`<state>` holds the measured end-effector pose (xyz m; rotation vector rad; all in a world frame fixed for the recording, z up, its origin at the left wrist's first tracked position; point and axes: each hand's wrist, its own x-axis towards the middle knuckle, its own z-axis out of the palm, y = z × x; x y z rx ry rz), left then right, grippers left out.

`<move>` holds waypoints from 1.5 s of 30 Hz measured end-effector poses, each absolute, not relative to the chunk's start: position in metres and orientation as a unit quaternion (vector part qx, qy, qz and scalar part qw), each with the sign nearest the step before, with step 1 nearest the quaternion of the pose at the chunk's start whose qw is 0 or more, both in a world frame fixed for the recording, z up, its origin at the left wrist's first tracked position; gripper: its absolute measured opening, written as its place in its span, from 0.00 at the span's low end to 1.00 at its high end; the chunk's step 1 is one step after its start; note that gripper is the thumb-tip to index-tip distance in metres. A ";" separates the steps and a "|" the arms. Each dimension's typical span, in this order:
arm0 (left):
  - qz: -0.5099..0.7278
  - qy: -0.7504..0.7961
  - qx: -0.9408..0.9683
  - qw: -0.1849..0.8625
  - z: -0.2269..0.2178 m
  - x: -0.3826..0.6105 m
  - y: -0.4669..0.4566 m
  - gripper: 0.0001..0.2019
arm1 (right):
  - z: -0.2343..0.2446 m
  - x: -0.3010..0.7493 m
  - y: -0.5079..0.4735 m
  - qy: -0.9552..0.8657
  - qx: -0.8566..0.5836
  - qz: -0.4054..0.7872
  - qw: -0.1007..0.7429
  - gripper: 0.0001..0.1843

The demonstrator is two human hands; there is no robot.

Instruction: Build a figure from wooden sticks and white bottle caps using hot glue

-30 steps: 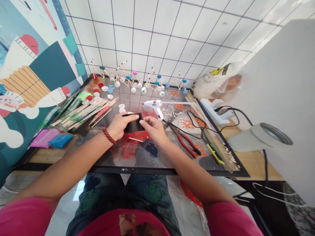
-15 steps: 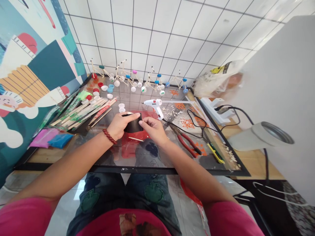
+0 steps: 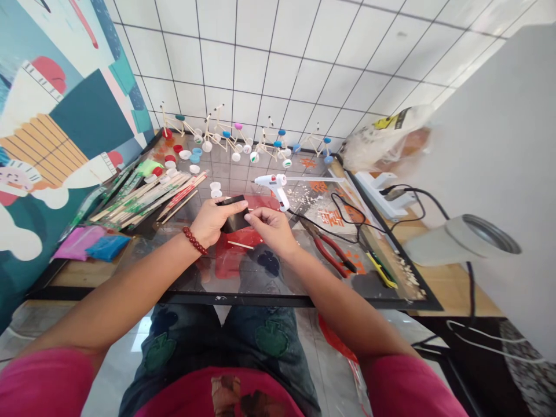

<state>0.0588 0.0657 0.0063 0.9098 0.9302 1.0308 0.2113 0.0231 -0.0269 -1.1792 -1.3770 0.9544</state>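
My left hand (image 3: 211, 220) grips a black sheet (image 3: 234, 219) by its left edge, just above the glass table (image 3: 243, 272). My right hand (image 3: 269, 227) pinches the sheet's right edge, fingers closed; a thin wooden stick seems to poke out at its fingertips. The sheet is curled between the two hands. A red bead bracelet (image 3: 193, 240) sits on the left wrist. Another short wooden stick (image 3: 240, 245) lies on the glass right under the hands. A white glue gun (image 3: 274, 186) stands just beyond my right hand.
Red-handled pliers (image 3: 332, 253) and a yellow cutter (image 3: 379, 270) lie to the right, with a black cord. Wrapped chopsticks (image 3: 147, 197) and bottle caps (image 3: 182, 157) lie at left. Stick-and-cap models (image 3: 243, 145) line the tiled wall. A power strip (image 3: 382, 194) and a lamp (image 3: 460, 242) stand right.
The black sheet has been curled up tighter between the hands, and my right fingers have moved left toward the left hand. Nothing else moved.
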 end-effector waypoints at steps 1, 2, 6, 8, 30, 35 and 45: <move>0.466 0.416 0.402 0.670 0.006 0.059 0.065 0.22 | -0.028 0.211 0.023 -0.579 -0.494 0.393 0.517 0.22; 0.473 0.418 0.399 0.665 0.007 0.059 0.065 0.22 | -0.028 0.211 0.023 -0.584 -0.498 0.384 0.513 0.23; 0.488 0.425 0.389 0.656 0.007 0.060 0.067 0.23 | -0.027 0.210 0.023 -0.604 -0.521 0.332 0.503 0.23; 0.502 0.425 0.375 0.653 0.008 0.060 0.069 0.23 | -0.020 0.213 0.018 -0.621 -0.542 0.288 0.488 0.21; 0.573 0.379 0.304 0.660 0.018 0.041 0.100 0.17 | -0.049 0.433 -0.151 -0.506 -0.852 -0.131 0.012 0.16; 0.560 0.379 0.298 0.674 0.017 0.040 0.097 0.19 | -0.032 0.406 -0.155 -0.432 -0.889 -0.151 0.024 0.19; 0.550 0.361 0.308 0.687 0.019 0.043 0.092 0.19 | 0.017 0.314 -0.145 -0.492 -0.756 -0.044 0.430 0.21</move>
